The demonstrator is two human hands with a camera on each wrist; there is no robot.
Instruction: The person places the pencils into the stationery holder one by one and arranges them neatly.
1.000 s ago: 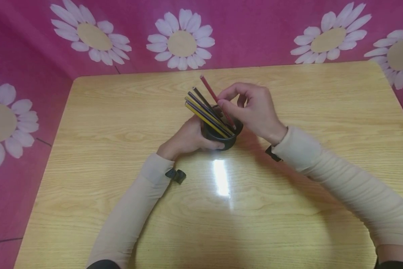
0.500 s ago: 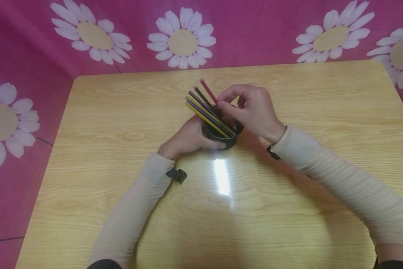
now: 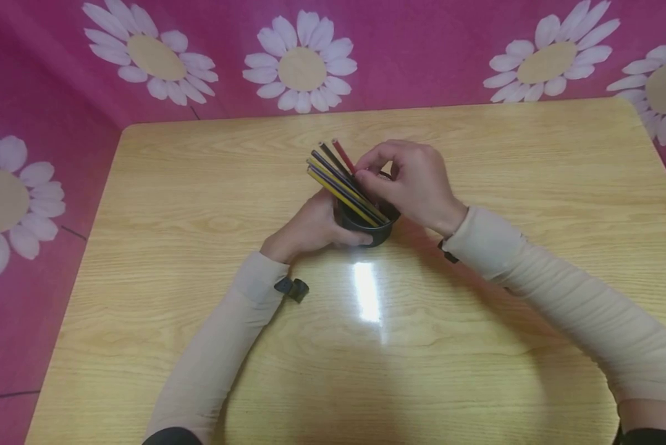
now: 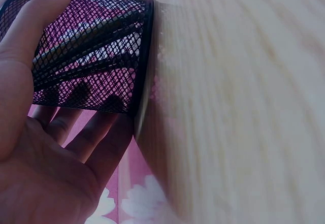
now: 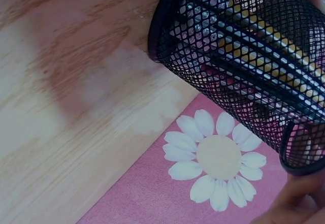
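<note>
A black mesh pencil cup [image 4: 91,56] stands on the table, with several pencils [image 3: 344,191] leaning to the left inside it. Some are yellow-and-dark striped, others dark. My left hand [image 3: 311,225] grips the cup from the left, thumb across its near side and fingers round the far side, as the left wrist view shows. Over the rim, my right hand [image 3: 413,179] pinches a red pencil [image 3: 343,156] between thumb and fingertips. Its upper end sticks out beyond the fingers; the lower part goes down into the cup, seen dimly through the mesh in the right wrist view.
The wood-grain table [image 3: 477,346] extends on all sides of the cup. A pink cloth with white daisies [image 3: 422,55] hangs behind and to the left. A bright light reflection [image 3: 366,290] lies on the tabletop in front of the cup.
The red pencil has slid lower into the cup, its top end now about level with the dark pencil beside it. My right hand has shifted slightly left; my left hand keeps its grip.
</note>
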